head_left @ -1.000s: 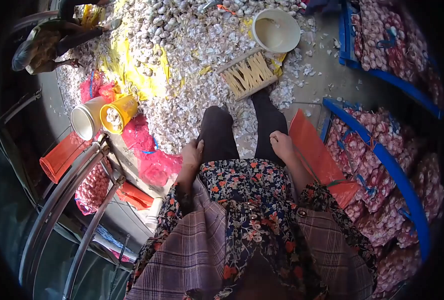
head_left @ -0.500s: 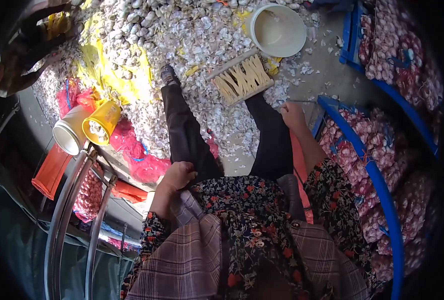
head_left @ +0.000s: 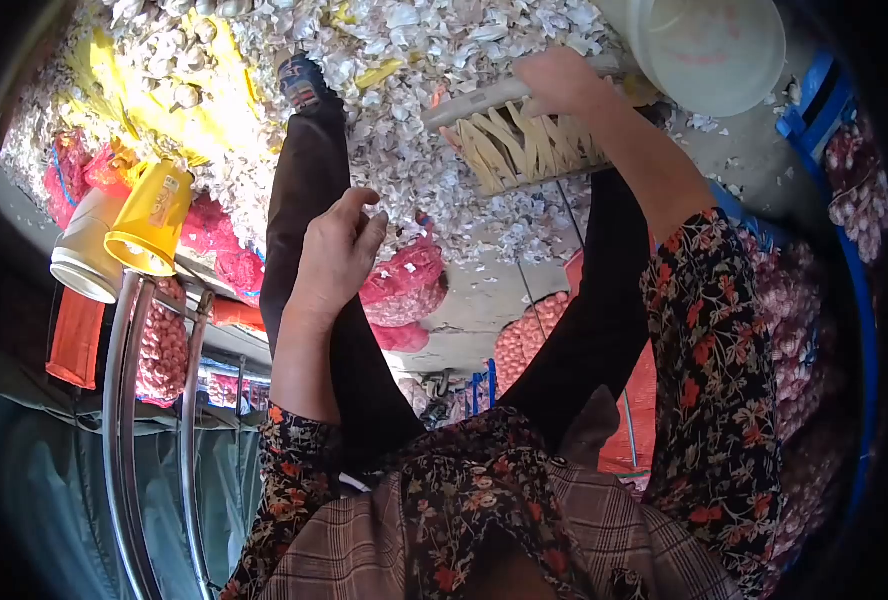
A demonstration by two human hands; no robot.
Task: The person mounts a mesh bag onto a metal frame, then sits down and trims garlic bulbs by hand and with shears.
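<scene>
My right hand [head_left: 561, 82] is closed over the top bar of a frame strung with pale crisscrossing strips [head_left: 519, 150]. The frame lies tilted beside my right leg, over a heap of papery garlic skins [head_left: 404, 150]. My left hand [head_left: 339, 250] is in front of my left leg, with nothing in it. Its thumb and index finger are apart and the other fingers loosely curled. A pink mesh sack [head_left: 404, 285] shows beyond that hand, between my legs.
A white bucket [head_left: 709, 50] stands at the upper right. On the left are a yellow bucket [head_left: 151, 215], a white bucket [head_left: 89, 245] and metal rails [head_left: 129, 420]. Blue-framed racks [head_left: 859, 290] hold sacks of garlic [head_left: 794, 340] on the right. Whole garlic bulbs [head_left: 184, 50] lie upper left.
My right hand has moved from beside my right leg up onto the frame's bar. My left hand has lifted forward from my lap, its fingers loosening. The view has shifted.
</scene>
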